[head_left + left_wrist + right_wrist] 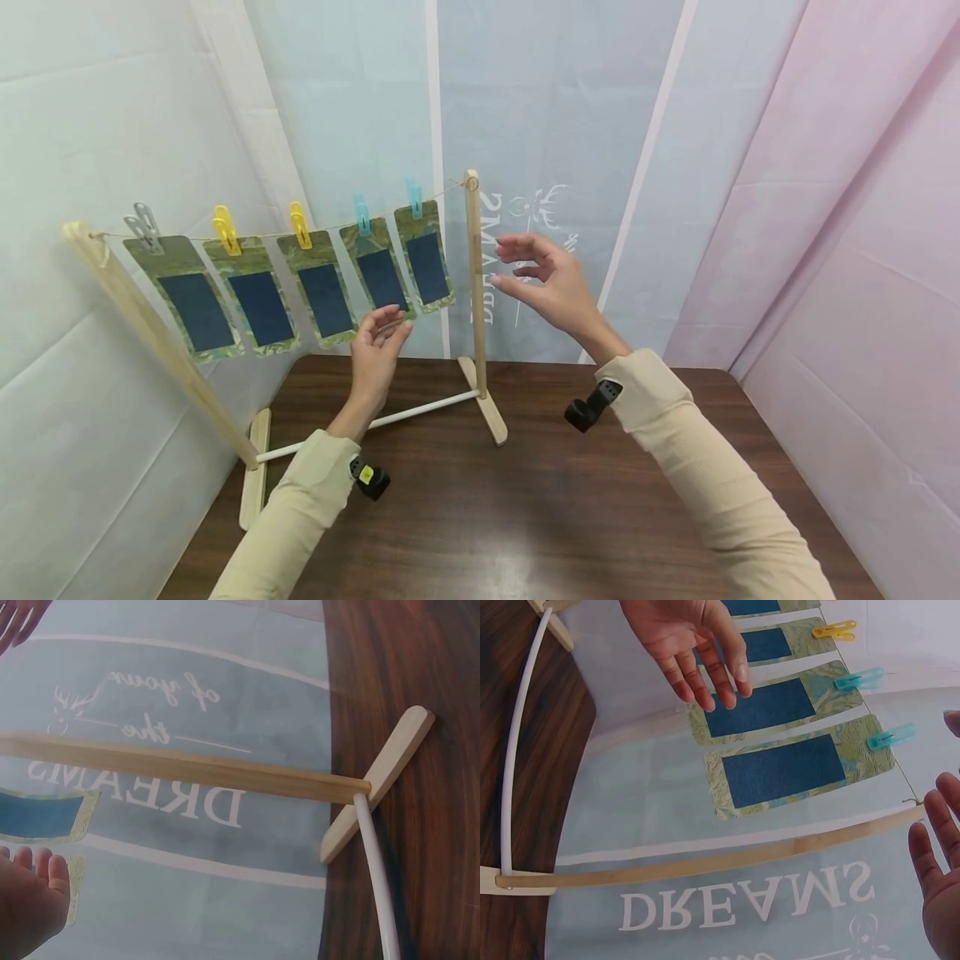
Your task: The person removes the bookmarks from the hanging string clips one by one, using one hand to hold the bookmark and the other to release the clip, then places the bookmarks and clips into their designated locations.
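Observation:
Several green patterned cards with dark blue panels, such as the rightmost card [425,257], hang from a thin string on a wooden stand [477,283]. A grey clothespin [147,229], yellow clothespins [226,231] and light blue clothespins [891,736] clip their top edges. My left hand [378,350] is raised before the lower end of the second card from the right, fingers loosely bent with nothing between them. To the right of the stand's right post, my right hand [551,283] hovers with fingers apart, holding nothing.
The stand's feet [483,400] and white crossbar [423,410] rest on a dark wooden table [540,500]. Pale fabric walls [862,333] enclose the table at the sides and back, the back one bearing white lettering. Each wrist carries a small black camera [592,406].

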A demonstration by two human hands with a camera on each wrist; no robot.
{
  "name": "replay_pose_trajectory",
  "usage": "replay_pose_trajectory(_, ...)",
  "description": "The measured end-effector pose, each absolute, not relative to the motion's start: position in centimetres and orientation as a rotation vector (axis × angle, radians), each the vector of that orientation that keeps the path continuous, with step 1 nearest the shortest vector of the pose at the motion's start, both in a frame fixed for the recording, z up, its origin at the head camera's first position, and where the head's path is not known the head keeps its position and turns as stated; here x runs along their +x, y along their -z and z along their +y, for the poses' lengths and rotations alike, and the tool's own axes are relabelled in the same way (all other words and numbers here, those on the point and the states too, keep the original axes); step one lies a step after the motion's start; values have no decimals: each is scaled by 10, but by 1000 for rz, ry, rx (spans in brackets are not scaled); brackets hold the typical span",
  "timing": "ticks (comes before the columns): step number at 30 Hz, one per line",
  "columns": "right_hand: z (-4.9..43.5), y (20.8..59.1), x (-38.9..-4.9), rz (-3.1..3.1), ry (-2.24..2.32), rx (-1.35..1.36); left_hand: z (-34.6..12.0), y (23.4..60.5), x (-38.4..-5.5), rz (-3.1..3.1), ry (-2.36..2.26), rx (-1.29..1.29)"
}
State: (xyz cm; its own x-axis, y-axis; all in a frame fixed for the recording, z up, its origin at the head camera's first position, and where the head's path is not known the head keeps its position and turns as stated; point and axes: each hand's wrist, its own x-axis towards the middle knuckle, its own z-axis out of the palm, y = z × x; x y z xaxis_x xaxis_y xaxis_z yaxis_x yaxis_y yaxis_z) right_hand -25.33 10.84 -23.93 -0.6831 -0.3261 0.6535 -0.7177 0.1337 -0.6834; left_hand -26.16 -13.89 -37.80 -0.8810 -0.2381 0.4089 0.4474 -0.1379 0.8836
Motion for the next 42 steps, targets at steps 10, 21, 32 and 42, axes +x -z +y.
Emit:
replay_pose_trajectory(10, 97, 231, -260, -2071, -1566, 994, -136, 381, -274, -1631, 2062, -218)
replay_pose_trajectory(21, 85, 221, -263, -2075, -1535, 990, -129, 387, -282, -1603, 2093, -165)
replay_pose_trajectory(32, 75, 207, -268, -2135, -1455, 997, -128, 384, -290, -1590, 2113, -118)
replay_pose_trajectory(42, 74, 208, -309, -2116, -1418, 998, -128, 379, -293, -1621, 2147, -100)
